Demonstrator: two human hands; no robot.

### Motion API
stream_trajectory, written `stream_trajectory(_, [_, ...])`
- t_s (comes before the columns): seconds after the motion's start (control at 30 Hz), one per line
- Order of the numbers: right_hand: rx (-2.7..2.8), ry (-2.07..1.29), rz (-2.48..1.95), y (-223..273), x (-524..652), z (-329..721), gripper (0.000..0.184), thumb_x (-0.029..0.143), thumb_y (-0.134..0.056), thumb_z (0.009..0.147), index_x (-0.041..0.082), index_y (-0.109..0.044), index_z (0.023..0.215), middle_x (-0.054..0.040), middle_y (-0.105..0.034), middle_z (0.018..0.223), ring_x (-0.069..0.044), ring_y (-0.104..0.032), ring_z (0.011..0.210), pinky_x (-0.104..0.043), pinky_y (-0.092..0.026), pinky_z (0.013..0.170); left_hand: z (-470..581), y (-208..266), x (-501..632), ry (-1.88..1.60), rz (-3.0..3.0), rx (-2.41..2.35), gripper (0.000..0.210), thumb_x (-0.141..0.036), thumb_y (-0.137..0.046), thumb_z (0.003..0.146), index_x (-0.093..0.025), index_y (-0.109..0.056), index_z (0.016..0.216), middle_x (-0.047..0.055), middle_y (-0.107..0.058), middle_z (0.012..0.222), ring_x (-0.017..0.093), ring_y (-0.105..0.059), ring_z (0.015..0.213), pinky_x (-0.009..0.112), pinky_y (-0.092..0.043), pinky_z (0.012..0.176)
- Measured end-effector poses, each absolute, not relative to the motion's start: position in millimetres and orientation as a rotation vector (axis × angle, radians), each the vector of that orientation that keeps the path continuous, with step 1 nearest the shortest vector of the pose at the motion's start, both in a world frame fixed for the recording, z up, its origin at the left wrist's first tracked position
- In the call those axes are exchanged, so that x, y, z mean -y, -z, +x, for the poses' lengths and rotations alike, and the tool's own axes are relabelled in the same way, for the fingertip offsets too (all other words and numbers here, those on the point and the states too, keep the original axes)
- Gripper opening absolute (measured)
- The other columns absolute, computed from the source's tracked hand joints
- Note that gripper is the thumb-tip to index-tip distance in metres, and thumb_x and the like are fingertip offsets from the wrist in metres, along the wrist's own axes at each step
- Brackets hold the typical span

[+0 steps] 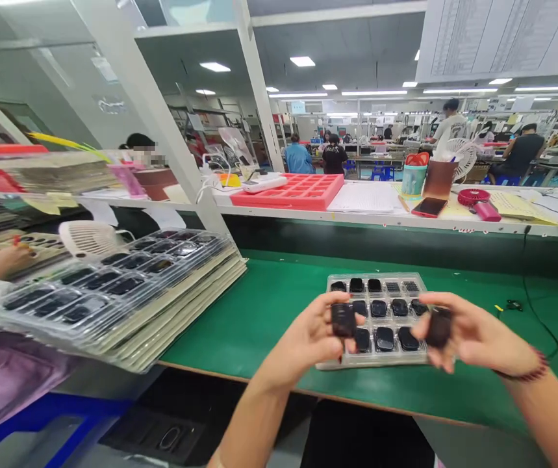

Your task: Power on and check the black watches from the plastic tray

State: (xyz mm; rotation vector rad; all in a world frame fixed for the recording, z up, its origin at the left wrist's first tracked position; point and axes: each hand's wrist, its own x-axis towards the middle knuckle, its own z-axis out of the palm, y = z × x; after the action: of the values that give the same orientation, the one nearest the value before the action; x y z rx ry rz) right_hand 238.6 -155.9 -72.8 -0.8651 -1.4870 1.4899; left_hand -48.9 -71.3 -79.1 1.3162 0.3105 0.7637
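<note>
Over the near left part of a clear plastic tray (pixel 325 365), my left hand (pixel 308 331) grips a small black rounded-square piece (pixel 343 319) between fingers and thumb. At the tray's right side my right hand (pixel 473 328) holds a second dark square piece (pixel 439 326), slightly smeared by motion. Both pieces are raised above the tray and apart from each other. Rows of similar black pieces (pixel 384 338) sit in the tray's compartments. Two compartments (pixel 401 286) at the far right show only a textured bottom. My hands cover some of the outer compartments.
Stacked trays of black pieces (pixel 127 283) stand at the left, beside a co-worker's hand (pixel 3 261). A shelf (pixel 380 221) behind the green table (pixel 269 312) carries a red compartment tray (pixel 293 192), a phone (pixel 429 207) and a small red fan (pixel 473 196). A cable (pixel 534 299) hangs at the right.
</note>
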Motion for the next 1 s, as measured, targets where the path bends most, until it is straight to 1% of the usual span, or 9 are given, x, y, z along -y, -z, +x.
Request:
stream_trajectory(0.07, [1.433,-1.477,-0.873,79,123,232,0.059,0.037,-0.069,0.076,0.025,-0.043,0.128,-0.0109,-0.057,0.115,-0.018,-0.063,0.083,-0.029,-0.054,0.063,-23,85,46,-0.707,1.356,-0.432,0.054,-0.025,-0.068,0.072,-0.019,-0.045,0.121,0.01,-0.063,0.099,0.014,-0.064,0.067,0.019,-0.044,0.052])
stream_trajectory(0.13, [1.365,-1.389,-0.991,93,87,227,0.041,0.039,-0.062,0.079,0.02,-0.053,0.115,-0.0085,-0.063,0.102,-0.012,-0.062,0.066,-0.023,-0.051,0.053,1,95,21,-0.697,1.427,-0.567,0.038,-0.03,-0.062,0.075,-0.014,-0.053,0.108,0.008,-0.065,0.086,0.011,-0.061,0.056,0.018,-0.038,0.046])
stream_trajectory(0.2, [1.349,-1.299,-1.066,108,55,225,0.034,0.039,-0.059,0.08,0.017,-0.056,0.106,-0.006,-0.065,0.091,-0.008,-0.058,0.052,-0.02,-0.047,0.045,21,105,-2,-0.711,1.482,-0.635,0.029,-0.031,-0.058,0.075,-0.012,-0.057,0.098,0.006,-0.065,0.078,0.01,-0.059,0.05,0.017,-0.033,0.042])
stream_trajectory(0.37, [1.405,-1.19,-1.069,131,6,229,0.038,0.028,-0.06,0.073,0.017,-0.052,0.109,-0.004,-0.065,0.089,-0.011,-0.06,0.059,-0.022,-0.048,0.048,47,125,-44,-0.798,1.531,-0.688,0.033,-0.011,-0.054,0.065,-0.014,-0.053,0.098,0.003,-0.064,0.081,0.011,-0.06,0.056,0.018,-0.035,0.044])
stream_trajectory(0.47, [1.407,-1.175,-1.059,139,-6,233,0.04,0.024,-0.057,0.072,0.017,-0.051,0.111,-0.0036,-0.064,0.089,-0.011,-0.059,0.058,-0.023,-0.047,0.048,54,138,-61,-0.822,1.509,-0.721,0.033,-0.008,-0.053,0.062,-0.014,-0.052,0.095,0.002,-0.063,0.076,0.009,-0.057,0.051,0.018,-0.032,0.043])
stream_trajectory(0.6, [1.428,-1.194,-1.036,150,-10,237,0.04,0.021,-0.056,0.072,0.018,-0.049,0.112,-0.0042,-0.063,0.094,-0.012,-0.06,0.063,-0.025,-0.049,0.053,55,150,-70,-0.799,1.476,-0.713,0.036,-0.008,-0.054,0.063,-0.015,-0.052,0.098,0.003,-0.064,0.079,0.009,-0.056,0.052,0.018,-0.033,0.044])
stream_trajectory(0.7, [1.472,-1.193,-1.052,153,-8,238,0.038,0.017,-0.054,0.074,0.019,-0.05,0.112,-0.004,-0.063,0.094,-0.013,-0.06,0.064,-0.026,-0.049,0.055,53,152,-68,-0.794,1.448,-0.664,0.034,-0.008,-0.054,0.065,-0.014,-0.052,0.099,0.003,-0.063,0.08,0.008,-0.054,0.053,0.02,-0.039,0.051])
stream_trajectory(0.87, [1.517,-1.188,-1.088,150,-6,237,0.042,0.013,-0.051,0.075,0.02,-0.051,0.117,-0.0044,-0.063,0.096,-0.012,-0.06,0.064,-0.025,-0.049,0.056,50,150,-62,-0.785,1.395,-0.619,0.034,-0.012,-0.062,0.066,-0.015,-0.054,0.099,0.004,-0.062,0.084,0.012,-0.057,0.067,0.023,-0.045,0.06])
stream_trajectory(1.0, [1.438,-1.204,-1.092,149,-6,237,0.047,0.018,-0.055,0.077,0.021,-0.049,0.123,-0.005,-0.062,0.096,-0.014,-0.061,0.069,-0.027,-0.05,0.057,47,148,-61,-0.762,1.375,-0.64,0.046,-0.027,-0.063,0.073,-0.017,-0.052,0.116,0.009,-0.062,0.102,0.015,-0.061,0.074,0.021,-0.043,0.055])
